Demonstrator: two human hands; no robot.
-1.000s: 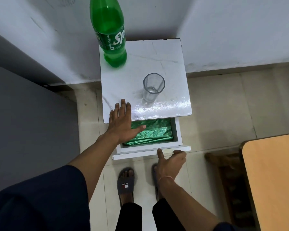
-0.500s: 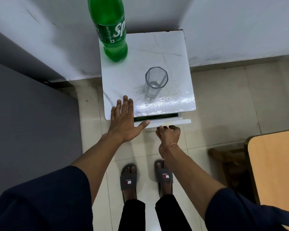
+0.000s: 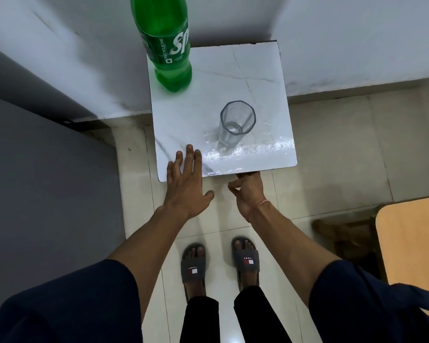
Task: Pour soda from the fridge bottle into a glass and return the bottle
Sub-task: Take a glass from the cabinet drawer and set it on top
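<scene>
At the bottom centre our slides (image 3: 193, 268) read "TOMMY". Our left hand (image 3: 186, 184) lies flat and spread on the marble tabletop (image 3: 235, 78); our right hand (image 3: 248, 191) curls at its near edge, gripping nothing visible. Mid-frame, the glass (image 3: 235, 123) stands empty. Upper centre, the green bottle (image 3: 164, 43) reads "RECYCLE ME".

We see a small white marble-patterned table (image 3: 245, 78) set against pale grey walls (image 3: 357, 33). Cream floor tiles (image 3: 332, 149) gleam with glare. A grey panel (image 3: 47, 181) stands left; a wooden tabletop (image 3: 414, 243) juts in right.
</scene>
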